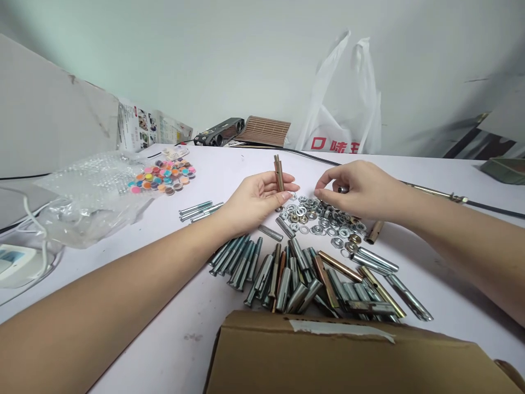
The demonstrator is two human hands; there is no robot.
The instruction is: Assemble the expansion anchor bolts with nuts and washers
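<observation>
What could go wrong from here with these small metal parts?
The brown tube in the grip of the left hand might slip onto the loose nuts and washers. The right hand, close to them, might scatter some. The silvery tubes near the cardboard box look round, so a bump could perhaps roll them.

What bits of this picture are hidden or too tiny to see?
In the head view:
- Small dark piece at the right hand: partly hidden by the fingers.
- Cardboard box: near end cut off by the bottom edge.
- White bag: bottom hidden behind the table.
- Printed sheet: words too small.
</observation>
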